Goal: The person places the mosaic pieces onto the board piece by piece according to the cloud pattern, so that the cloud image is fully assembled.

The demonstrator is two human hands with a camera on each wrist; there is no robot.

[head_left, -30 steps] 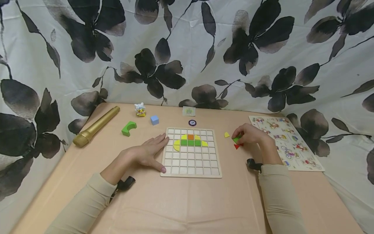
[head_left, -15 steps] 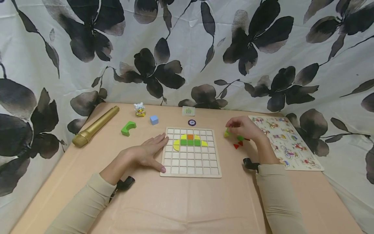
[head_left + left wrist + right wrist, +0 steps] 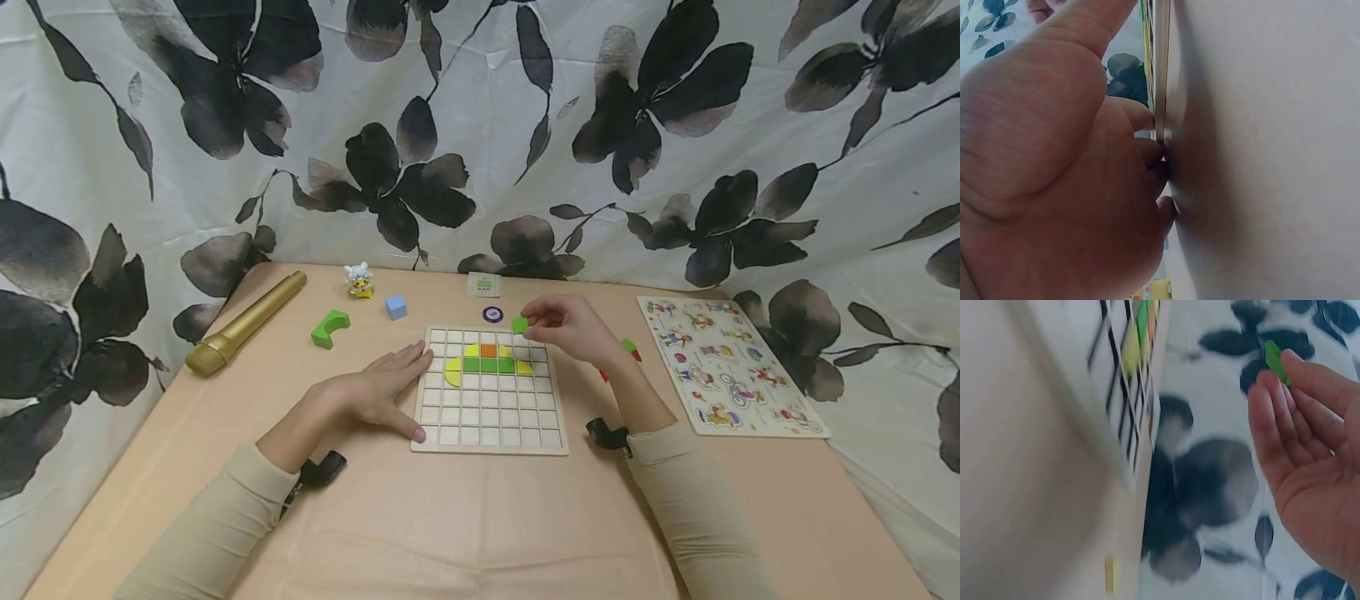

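A white grid board (image 3: 487,417) lies on the table, its upper cells filled with yellow, green and orange tiles. My left hand (image 3: 375,387) rests at the board's left edge, fingers straight and thumb on the lower left corner; the left wrist view shows its fingertips (image 3: 1163,150) along the wooden side. Over the upper right of the board, my right hand (image 3: 564,325) pinches a green tile (image 3: 520,325) between thumb and fingertips. In the right wrist view that green tile (image 3: 1276,361) is held off the board.
Green and red pieces (image 3: 630,346) lie partly behind the right forearm, and a yellow piece (image 3: 1112,575) shows in the right wrist view. A picture board (image 3: 742,367) is at right; a green arch (image 3: 330,329), blue cube (image 3: 396,307), figurine (image 3: 359,282) and gold microphone (image 3: 247,325) are left.
My right hand has gone from the loose pieces on the right to above the board, bringing the green tile along. The left hand has stayed in place.
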